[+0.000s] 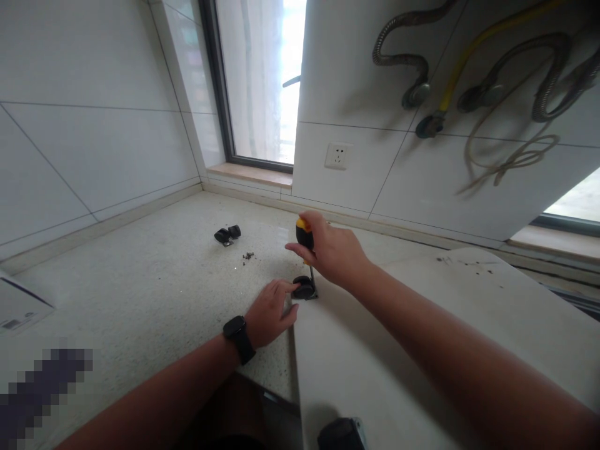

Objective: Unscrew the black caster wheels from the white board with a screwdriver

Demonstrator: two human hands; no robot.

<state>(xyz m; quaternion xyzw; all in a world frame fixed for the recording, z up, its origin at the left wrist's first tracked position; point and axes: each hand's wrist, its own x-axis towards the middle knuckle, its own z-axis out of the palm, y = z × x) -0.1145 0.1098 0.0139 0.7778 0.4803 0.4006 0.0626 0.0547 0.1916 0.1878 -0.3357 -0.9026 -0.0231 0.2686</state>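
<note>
My right hand [332,247] is wrapped round the yellow and black handle of a screwdriver [304,236]. Its shaft points down at the metal plate of a black caster wheel [304,286], on the corner of a white board [356,350]. From the left, my left hand [272,312] presses its fingers against the caster, with the thumb by the board's edge. A black watch sits on that wrist. The screwdriver's tip and any screw under it are too small to make out.
Loose black casters [227,234] lie on the speckled floor, beside several small screws [248,256]. A dark piece with a metal plate [342,434] is on the board's near end. Hoses [400,59] hang from the tiled wall, right of a socket [338,156].
</note>
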